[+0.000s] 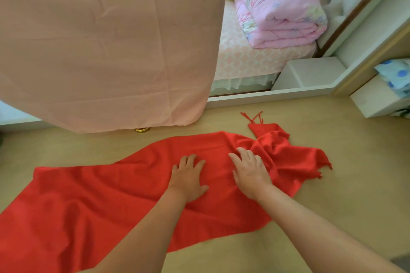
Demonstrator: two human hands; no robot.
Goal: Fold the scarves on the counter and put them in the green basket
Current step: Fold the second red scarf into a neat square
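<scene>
Scarf: a red scarf [88,201] lay spread lengthwise across the table [346,195], running from the near left edge of view to the far right.
Scarf, left part: mostly flat with shallow ripples, broad where it ran out of view at the lower left.
Scarf, right part: bunched into thick folds, with one narrow end pointing away from the person and a tasselled fringe [253,117] lying on the bare table; a second fringed corner sat at the far right.
Left hand: the left hand [188,178] lay palm down on the middle of the scarf, fingers straight and spread, grasping nothing.
Right hand: the right hand [250,169] rested palm down just beside the left one, fingers relaxed and extended, their tips at the edge of the bunched folds; it clutched nothing.
Scarf relative to hands: the cloth lay under both palms, the flat stretch to the left of the left hand, the crumpled end immediately right of the right hand.
Pink cloth: a large pale pink cloth [106,40] hung over the upper left, its lower hem near the table's far edge.
Bed: beyond the table stood a bed [244,57] carrying a folded pink quilt [279,9].
</scene>
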